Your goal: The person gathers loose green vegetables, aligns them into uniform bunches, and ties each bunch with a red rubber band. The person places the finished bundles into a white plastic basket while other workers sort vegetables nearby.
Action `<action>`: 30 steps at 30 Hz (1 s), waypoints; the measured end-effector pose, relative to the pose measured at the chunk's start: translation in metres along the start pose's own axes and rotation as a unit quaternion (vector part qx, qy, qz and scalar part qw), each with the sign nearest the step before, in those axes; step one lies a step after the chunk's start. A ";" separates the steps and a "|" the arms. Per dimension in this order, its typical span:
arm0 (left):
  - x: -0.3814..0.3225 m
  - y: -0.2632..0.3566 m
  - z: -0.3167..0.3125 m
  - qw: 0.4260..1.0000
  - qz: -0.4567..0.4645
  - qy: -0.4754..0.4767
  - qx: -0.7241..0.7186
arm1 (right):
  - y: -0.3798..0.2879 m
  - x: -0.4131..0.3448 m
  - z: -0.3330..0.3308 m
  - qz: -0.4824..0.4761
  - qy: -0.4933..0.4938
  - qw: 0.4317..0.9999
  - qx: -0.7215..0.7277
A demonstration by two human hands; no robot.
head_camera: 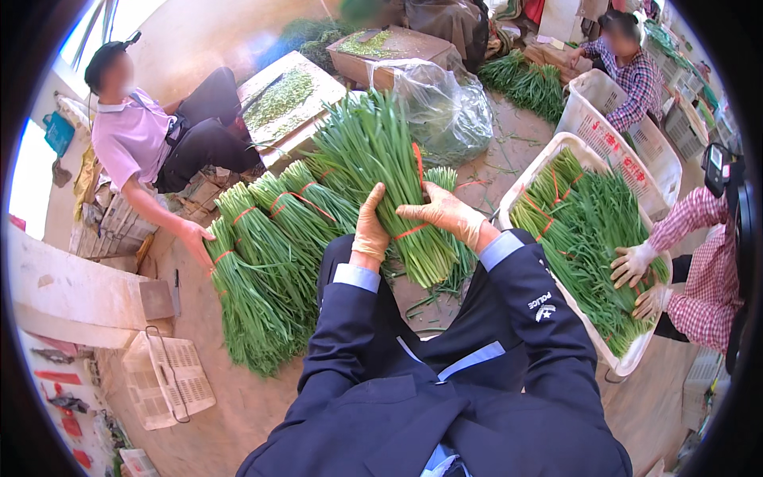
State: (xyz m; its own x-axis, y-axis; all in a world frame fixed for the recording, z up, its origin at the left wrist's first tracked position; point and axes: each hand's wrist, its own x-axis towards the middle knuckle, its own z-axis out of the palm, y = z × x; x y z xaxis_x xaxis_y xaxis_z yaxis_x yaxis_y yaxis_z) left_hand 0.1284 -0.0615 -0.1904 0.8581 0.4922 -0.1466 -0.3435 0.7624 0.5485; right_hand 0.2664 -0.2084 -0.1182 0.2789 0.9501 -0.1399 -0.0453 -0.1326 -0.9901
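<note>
Between my two gloved hands is an upright bundle of green garlic chives [381,161], its cut ends towards me and a red tie [412,231] round its lower part. My left hand [371,225] grips the bundle's left side. On the right side lies my right hand [448,213], thumb across the stems; a loose red strand [418,164] runs up from it. Several tied bundles of chives [262,256] lie side by side on the floor to the left, where a co-worker's hand [199,241] touches the outermost one. More chives lie partly hidden behind the held bundle.
At right, a white plastic crate [575,140] holds tied chives under a co-worker's gloved hands [635,265]. Another crate [656,149] stands behind it. A cutting board with a knife [280,107], a clear plastic bag [447,113] and a seated co-worker [134,125] are ahead. An overturned basket [167,381] lies lower left.
</note>
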 end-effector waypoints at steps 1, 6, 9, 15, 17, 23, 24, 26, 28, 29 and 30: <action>0.002 -0.002 -0.010 1.000 0.002 0.002 0.006 | -0.006 0.007 0.003 -0.016 0.006 0.999 0.040; -0.004 -0.024 0.004 0.990 0.084 0.034 0.112 | 0.000 0.036 0.008 -0.083 0.169 0.980 0.058; -0.006 -0.024 0.011 0.989 0.086 0.027 0.120 | 0.003 0.042 0.002 -0.074 0.179 0.967 0.166; -0.001 -0.024 0.003 0.995 0.059 0.074 0.007 | 0.015 0.053 -0.004 -0.086 0.244 0.942 0.212; 0.002 -0.027 -0.001 0.995 0.060 0.074 0.034 | 0.020 0.054 -0.009 -0.066 0.241 0.941 0.230; -0.003 -0.026 -0.002 0.988 0.094 0.051 0.113 | 0.008 0.049 0.010 -0.123 0.219 0.960 0.120; -0.004 -0.026 0.001 0.984 0.108 0.041 0.133 | 0.006 0.047 0.011 -0.136 0.220 0.957 0.128; -0.009 -0.027 0.007 0.985 0.105 0.053 0.126 | 0.005 0.045 0.003 -0.143 0.204 0.959 0.133; -0.011 -0.024 0.008 0.987 0.101 0.064 0.111 | 0.000 0.043 0.004 -0.151 0.219 0.952 0.152; -0.010 -0.020 0.006 0.988 0.096 0.068 0.098 | -0.003 0.042 0.004 -0.151 0.217 0.951 0.163; -0.009 -0.018 0.005 0.990 0.091 0.071 0.086 | -0.006 0.040 0.001 -0.150 0.217 0.949 0.175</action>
State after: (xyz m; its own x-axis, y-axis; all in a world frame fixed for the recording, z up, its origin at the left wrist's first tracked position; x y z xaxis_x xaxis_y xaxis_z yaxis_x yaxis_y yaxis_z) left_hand 0.1284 -0.0816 -0.1951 0.7218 0.6778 -0.1400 -0.4071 0.5793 0.7062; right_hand 0.2765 -0.1695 -0.1183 0.6940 0.7152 0.0828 -0.1958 0.2982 -0.9342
